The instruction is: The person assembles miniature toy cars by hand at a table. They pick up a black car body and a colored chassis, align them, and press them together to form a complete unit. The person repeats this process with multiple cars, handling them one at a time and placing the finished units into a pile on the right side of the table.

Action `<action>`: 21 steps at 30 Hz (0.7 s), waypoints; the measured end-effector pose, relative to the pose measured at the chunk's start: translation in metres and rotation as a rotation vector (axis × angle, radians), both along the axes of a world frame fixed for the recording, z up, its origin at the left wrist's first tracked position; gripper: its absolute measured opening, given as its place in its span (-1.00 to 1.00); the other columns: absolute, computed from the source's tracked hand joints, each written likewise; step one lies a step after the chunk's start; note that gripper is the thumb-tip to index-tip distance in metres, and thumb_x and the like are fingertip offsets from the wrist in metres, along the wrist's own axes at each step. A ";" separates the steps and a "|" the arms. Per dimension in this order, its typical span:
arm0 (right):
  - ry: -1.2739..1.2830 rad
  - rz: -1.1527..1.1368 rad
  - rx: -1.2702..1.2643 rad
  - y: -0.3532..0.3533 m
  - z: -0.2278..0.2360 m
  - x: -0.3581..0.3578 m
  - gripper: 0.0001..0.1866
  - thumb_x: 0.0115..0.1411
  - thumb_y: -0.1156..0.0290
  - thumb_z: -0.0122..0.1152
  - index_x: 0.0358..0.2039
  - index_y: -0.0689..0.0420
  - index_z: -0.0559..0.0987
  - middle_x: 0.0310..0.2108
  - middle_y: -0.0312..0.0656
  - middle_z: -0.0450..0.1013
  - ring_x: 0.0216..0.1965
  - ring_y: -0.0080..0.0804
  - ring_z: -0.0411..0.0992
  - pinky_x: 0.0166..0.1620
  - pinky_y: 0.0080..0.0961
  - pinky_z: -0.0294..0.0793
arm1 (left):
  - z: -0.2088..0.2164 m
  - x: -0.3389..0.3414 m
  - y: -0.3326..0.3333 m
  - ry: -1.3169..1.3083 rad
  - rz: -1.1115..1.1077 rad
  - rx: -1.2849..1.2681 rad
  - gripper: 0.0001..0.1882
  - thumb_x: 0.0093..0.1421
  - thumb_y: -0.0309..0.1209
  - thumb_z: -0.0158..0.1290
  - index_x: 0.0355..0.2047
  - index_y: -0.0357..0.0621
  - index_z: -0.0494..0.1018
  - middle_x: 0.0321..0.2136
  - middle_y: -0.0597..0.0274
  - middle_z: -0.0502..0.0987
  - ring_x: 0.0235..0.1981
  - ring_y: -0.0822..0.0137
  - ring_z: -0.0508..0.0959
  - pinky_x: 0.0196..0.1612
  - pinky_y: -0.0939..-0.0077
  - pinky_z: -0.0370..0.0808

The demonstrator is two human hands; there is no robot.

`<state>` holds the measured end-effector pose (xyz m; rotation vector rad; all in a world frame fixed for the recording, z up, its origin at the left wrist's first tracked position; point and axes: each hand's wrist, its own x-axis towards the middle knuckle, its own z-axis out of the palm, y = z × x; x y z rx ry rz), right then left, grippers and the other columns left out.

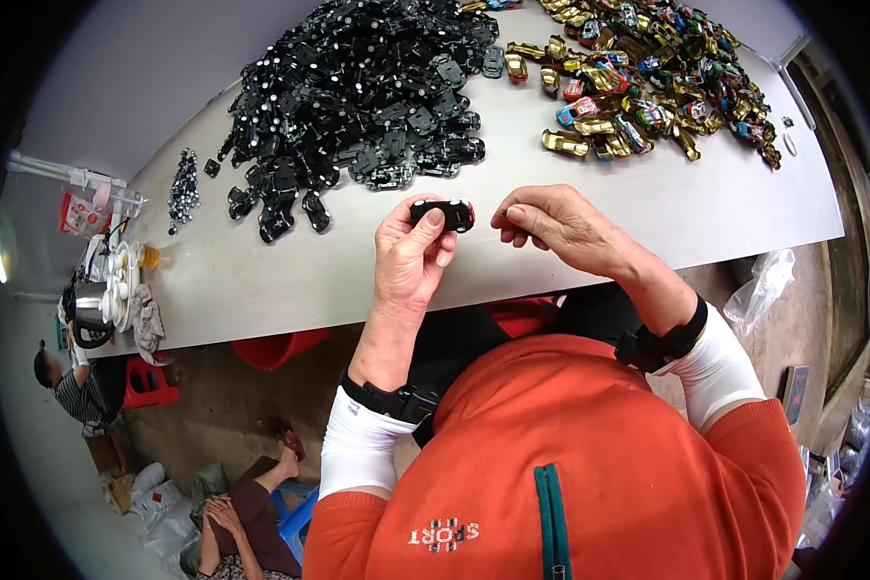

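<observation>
My left hand (408, 259) holds a small toy car (461, 215) above the table, thumb pressed on its black underside and fingers behind it. A bit of red shows at the car's right end. Just to the right, apart from the car, is my right hand (575, 229). Its fingers are curled in and the thumb lies against them; whether anything small is between them is hidden. Beyond my left hand lies a big heap of black toy car bases (358, 92). Gold and coloured toy car bodies (638, 82) are piled at the far right.
Small dark parts (183, 193) form a little pile at the table's left. A kettle (92, 311), a tray of white cups (121, 280) and a cloth (147, 324) sit at its left end. Below are a red basin (278, 346) and a red stool (150, 382). Two other people are at the left.
</observation>
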<state>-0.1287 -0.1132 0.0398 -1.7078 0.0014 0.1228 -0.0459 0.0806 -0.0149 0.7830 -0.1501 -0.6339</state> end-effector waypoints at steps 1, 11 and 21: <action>0.033 0.010 0.023 -0.001 0.002 -0.001 -0.79 0.23 0.45 0.02 -0.32 0.33 0.55 -0.53 -0.21 0.48 -0.51 -0.53 0.44 -0.41 -0.59 0.45 | -0.001 0.001 0.000 0.011 -0.025 0.003 -0.85 0.14 -0.50 0.10 -0.29 -0.26 0.44 -0.44 0.07 0.54 -0.62 0.44 0.45 -0.67 0.71 0.34; 0.124 0.020 0.197 0.004 0.004 0.001 -0.84 0.18 0.53 0.07 -0.31 0.36 0.55 -0.57 -0.23 0.48 -0.54 -0.60 0.44 -0.46 -0.67 0.45 | 0.005 -0.004 -0.007 -0.015 -0.070 0.079 -0.88 0.12 -0.56 0.10 -0.31 -0.27 0.44 -0.48 0.13 0.51 -0.64 0.46 0.45 -0.68 0.72 0.36; -0.152 -0.222 -0.121 0.012 -0.022 0.002 -0.90 0.11 0.57 0.09 -0.40 0.28 0.56 -0.65 -0.28 0.44 -0.61 -0.65 0.37 -0.50 -0.66 0.38 | 0.021 -0.025 -0.026 -0.244 0.202 0.285 -0.86 0.10 -0.57 0.11 -0.33 -0.33 0.41 -0.56 0.18 0.48 -0.68 0.47 0.45 -0.72 0.69 0.34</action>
